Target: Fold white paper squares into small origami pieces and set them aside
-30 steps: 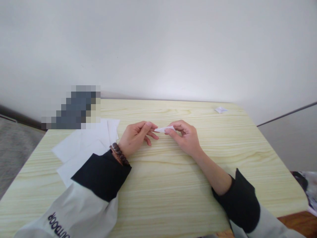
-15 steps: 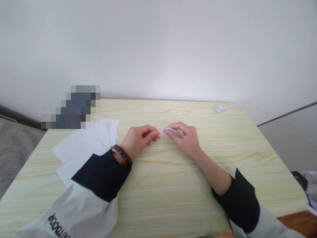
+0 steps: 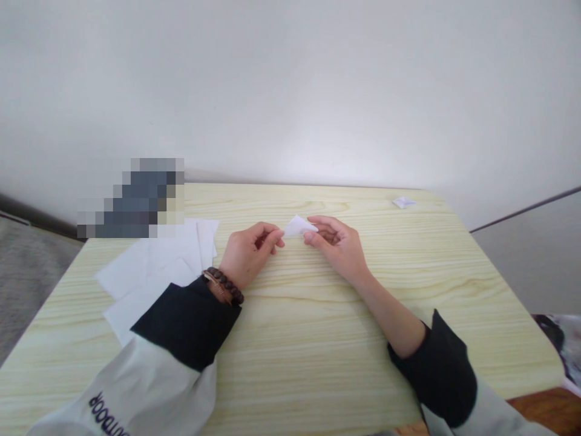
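Between my two hands, above the middle of the table, is a small piece of folded white paper [image 3: 298, 226], kite-like in outline with a point toward the wall. My left hand [image 3: 255, 248], with dark beads at the wrist, pinches its left tip between thumb and fingertips. At its right corner, my right hand [image 3: 338, 242] has the thumb at the near edge and the fingers curled behind, closed on the paper. The fingertips behind the paper are partly hidden.
White paper sheets [image 3: 167, 260] lie overlapping at the left, partly under my left sleeve. A small folded paper piece [image 3: 403, 203] rests at the table's far right. A dark blurred-out object [image 3: 136, 203] stands back left. The pale wooden table [image 3: 308, 351] meets a white wall.
The folded paper has turned from nearly edge-on to showing a broad face. My right hand's fingers have lifted and loosened slightly, and my left hand has shifted a little left.
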`<state>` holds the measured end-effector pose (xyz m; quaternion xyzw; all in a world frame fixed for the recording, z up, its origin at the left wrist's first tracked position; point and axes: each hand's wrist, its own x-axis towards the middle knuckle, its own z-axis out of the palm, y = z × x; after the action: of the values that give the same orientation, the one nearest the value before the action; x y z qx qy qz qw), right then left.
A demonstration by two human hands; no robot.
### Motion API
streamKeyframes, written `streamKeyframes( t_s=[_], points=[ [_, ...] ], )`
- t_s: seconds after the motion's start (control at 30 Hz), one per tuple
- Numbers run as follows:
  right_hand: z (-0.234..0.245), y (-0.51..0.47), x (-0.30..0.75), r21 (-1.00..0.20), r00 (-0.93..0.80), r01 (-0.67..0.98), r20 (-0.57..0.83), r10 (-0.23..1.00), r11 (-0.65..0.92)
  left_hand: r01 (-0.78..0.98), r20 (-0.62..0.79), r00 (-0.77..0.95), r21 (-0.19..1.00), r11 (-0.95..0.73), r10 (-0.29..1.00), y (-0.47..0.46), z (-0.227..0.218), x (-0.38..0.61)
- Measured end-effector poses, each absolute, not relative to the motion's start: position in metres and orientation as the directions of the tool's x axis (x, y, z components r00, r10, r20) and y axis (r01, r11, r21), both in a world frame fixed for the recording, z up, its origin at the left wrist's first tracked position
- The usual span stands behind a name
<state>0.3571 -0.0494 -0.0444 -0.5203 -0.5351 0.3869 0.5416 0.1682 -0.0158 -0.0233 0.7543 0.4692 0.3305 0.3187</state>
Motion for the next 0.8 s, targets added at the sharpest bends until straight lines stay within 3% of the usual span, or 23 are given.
streamKeyframes(
  t_s=[0.17,0.43,0.63,0.8],
  points=[
    [-0.0398,-0.0503,0.3595,-0.991,0.048,0.045,0.131,0.990,0.129,0.505,0.181,0.333,0.794,-0.337,0.925,-0.0159,-0.0221,0.1690],
    [-0.0386,-0.0522,0.3578,-0.988,0.077,0.123,0.107,0.991,0.098,0.489,0.163,0.355,0.807,-0.331,0.921,-0.0152,-0.0218,0.1685],
    [-0.0389,-0.0518,0.3552,-0.961,0.097,0.236,0.170,0.981,0.143,0.499,0.153,0.355,0.803,-0.326,0.922,-0.0145,-0.0233,0.1683],
    [-0.0398,-0.0494,0.3563,-0.967,0.107,0.214,0.167,0.980,0.141,0.471,0.155,0.349,0.824,-0.316,0.924,-0.0153,-0.0220,0.1701]
  ],
)
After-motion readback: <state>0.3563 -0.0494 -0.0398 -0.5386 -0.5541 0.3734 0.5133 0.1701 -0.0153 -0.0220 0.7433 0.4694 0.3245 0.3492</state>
